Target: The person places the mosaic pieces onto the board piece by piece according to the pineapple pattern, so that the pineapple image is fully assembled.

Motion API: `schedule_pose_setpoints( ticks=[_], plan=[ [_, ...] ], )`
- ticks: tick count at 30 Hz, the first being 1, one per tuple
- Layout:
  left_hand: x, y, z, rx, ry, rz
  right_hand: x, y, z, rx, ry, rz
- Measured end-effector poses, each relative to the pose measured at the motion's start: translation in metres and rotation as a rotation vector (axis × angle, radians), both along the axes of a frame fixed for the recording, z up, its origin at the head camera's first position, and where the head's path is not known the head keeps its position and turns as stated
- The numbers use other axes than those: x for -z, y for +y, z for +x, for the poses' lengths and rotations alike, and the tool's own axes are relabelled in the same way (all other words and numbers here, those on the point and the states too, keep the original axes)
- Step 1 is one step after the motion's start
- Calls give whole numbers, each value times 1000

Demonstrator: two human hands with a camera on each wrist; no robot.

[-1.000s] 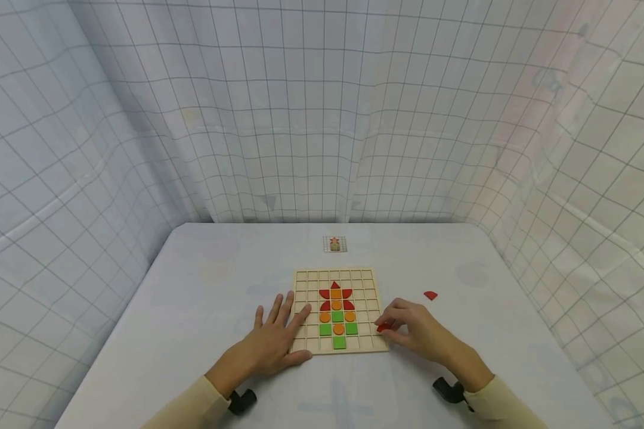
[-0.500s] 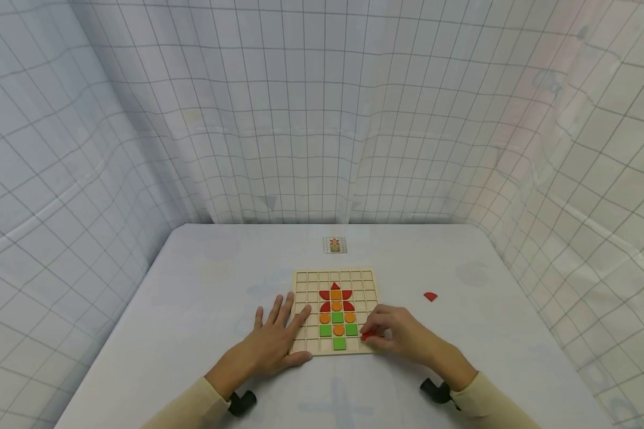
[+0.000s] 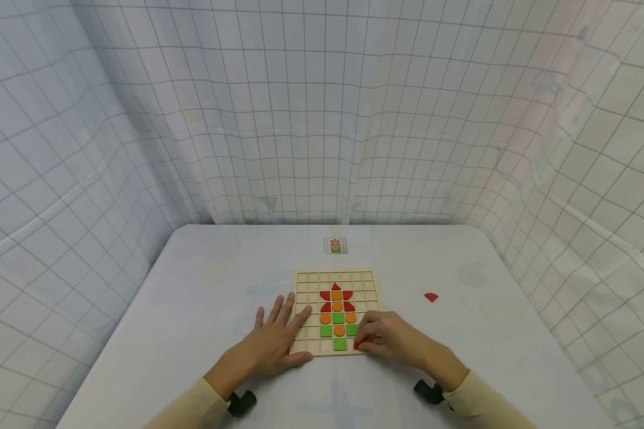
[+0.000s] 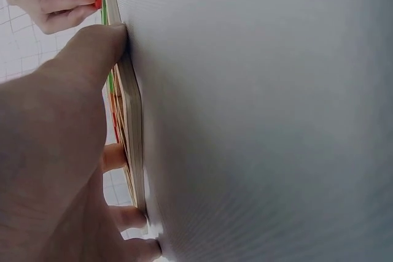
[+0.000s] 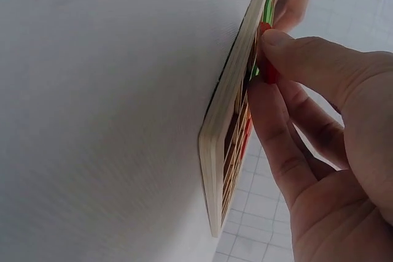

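A square wooden grid board lies on the table, bearing red, orange and green flat pieces in a figure. My left hand rests at its left side with fingers spread; the thumb touches the near edge of the board in the left wrist view. Between thumb and fingers, my right hand pinches a small red piece over the bottom row, just right of the lowest green square. Fingers hide most of that piece's outline. The piece stands tilted on edge in the right wrist view.
One loose red quarter-circle piece lies on the table to the right of the board. Behind the board is a small card printed with a coloured figure on a grid. Checked white curtains surround the table's back and sides.
From beside the board's right edge, my right hand has moved left and slightly nearer with the red piece, to the bottom row. My left hand has stayed in place.
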State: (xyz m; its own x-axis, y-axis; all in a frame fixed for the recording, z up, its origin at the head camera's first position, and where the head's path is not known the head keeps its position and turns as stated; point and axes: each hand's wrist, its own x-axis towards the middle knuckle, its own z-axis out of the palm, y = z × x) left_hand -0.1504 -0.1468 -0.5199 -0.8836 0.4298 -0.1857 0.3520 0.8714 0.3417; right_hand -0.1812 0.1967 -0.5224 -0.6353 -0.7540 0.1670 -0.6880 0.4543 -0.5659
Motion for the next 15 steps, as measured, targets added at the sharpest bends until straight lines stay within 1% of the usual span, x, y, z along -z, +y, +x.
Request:
schedule_pose_setpoints(
  ticks=[7, 8, 11, 14, 15],
  plan=[
    [0, 0, -1, 5, 4, 1, 1, 0, -3, -44, 67, 24],
    [0, 0, -1, 5, 5, 2, 9, 2, -8, -68, 93, 17],
    [-1, 0, -1, 5, 8, 2, 10, 2, -9, -92, 122, 8],
    [0, -1, -1, 10, 9, 1, 8, 0, -9, -80, 103, 29],
    [0, -1, -1, 11, 9, 1, -1, -2, -4, -54, 73, 46]
  ],
)
